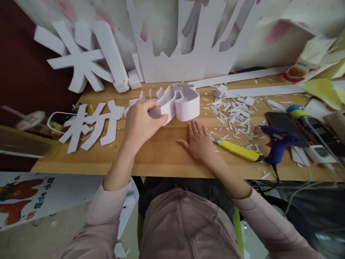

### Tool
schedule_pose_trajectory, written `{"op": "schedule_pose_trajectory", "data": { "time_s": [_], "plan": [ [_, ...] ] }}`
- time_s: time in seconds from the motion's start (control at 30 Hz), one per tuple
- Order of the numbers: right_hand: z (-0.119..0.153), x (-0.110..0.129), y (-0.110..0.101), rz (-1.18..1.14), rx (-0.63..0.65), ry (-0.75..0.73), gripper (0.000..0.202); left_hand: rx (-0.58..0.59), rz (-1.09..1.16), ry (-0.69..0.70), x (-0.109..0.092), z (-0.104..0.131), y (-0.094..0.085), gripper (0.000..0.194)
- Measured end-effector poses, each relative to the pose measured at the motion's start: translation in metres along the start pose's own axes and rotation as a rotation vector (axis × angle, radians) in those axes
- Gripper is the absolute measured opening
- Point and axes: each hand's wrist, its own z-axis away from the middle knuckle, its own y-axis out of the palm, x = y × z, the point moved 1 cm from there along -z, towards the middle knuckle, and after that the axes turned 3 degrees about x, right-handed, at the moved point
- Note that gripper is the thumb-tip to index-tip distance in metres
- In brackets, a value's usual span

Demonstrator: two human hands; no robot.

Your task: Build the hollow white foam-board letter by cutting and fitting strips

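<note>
My left hand point(141, 120) pinches the near wall of a white foam-board character point(188, 108), thumb in front and fingers behind. The character stands on the table with thin upright walls that bend round hollow shapes; its left part is partly hidden behind the hand. My right hand point(198, 142) lies flat on the wood just in front of it, fingers spread, holding nothing. Close to the right of that hand lies a yellow utility knife point(239, 150), its tip near the wrist. A blue hot glue gun point(279, 140) with a small red light stands farther right.
White foam scraps point(231, 113) litter the wooden table point(159, 158) right of centre. Flat cut-out characters point(90, 124) lie at left; a thick foam character point(81, 59) leans behind them. A cut board point(161, 66) leans against the wall. A paper cup point(303, 68) stands far right.
</note>
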Motion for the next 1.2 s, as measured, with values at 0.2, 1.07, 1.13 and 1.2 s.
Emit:
{"op": "schedule_pose_trajectory", "data": {
  "time_s": [0.2,1.07,1.13,1.2],
  "plan": [
    [0.056,-0.029,-0.051,0.002,-0.131,0.001,0.044,-0.008,0.04,0.085,-0.009,-0.005,0.037,0.016],
    [0.037,-0.051,-0.04,-0.064,-0.076,-0.167,0.05,-0.213,0.071,0.197,0.036,0.0,0.095,0.009],
    [0.042,-0.047,-0.037,-0.083,-0.057,-0.277,0.05,-0.225,0.069,0.209,0.036,0.0,0.095,0.01],
    [0.042,-0.044,-0.032,-0.077,-0.048,-0.307,0.05,-0.222,0.072,0.207,0.035,0.0,0.094,0.01]
  ]
}}
